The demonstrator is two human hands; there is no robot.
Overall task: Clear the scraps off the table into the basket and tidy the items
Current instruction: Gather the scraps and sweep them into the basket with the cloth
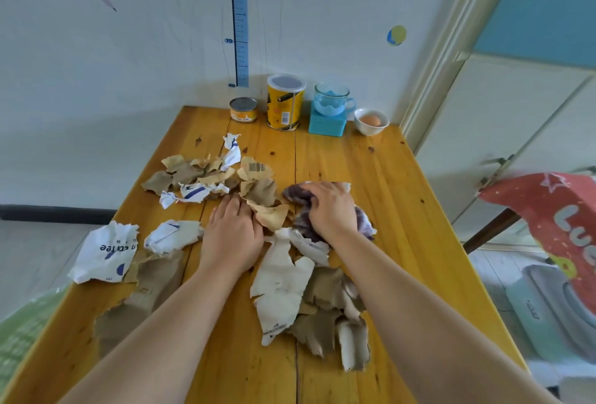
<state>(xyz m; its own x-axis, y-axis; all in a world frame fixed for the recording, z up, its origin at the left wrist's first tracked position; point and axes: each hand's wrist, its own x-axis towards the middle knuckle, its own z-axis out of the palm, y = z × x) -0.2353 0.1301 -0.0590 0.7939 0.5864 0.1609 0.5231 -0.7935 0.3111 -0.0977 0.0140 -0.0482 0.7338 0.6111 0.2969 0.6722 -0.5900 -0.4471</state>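
Torn brown and white paper scraps (pixel 206 177) lie scattered over the wooden table (pixel 396 197), with a larger heap (pixel 283 294) near me. My left hand (pixel 230 232) lies flat on the table with straight fingers touching a tan scrap (pixel 274 216). My right hand (pixel 332 210) curls its fingers over a purple and white cloth (pixel 364 226) and presses it onto the table. A white scrap with printed letters (pixel 106 252) sits at the left edge. No basket is in view.
At the far edge stand a small tin (pixel 243 109), a yellow canister (pixel 285 102), a glass cup on a blue box (pixel 330 108) and a white bowl holding an egg (pixel 371 121). A red patterned item (pixel 554 219) hangs off the table's right side.
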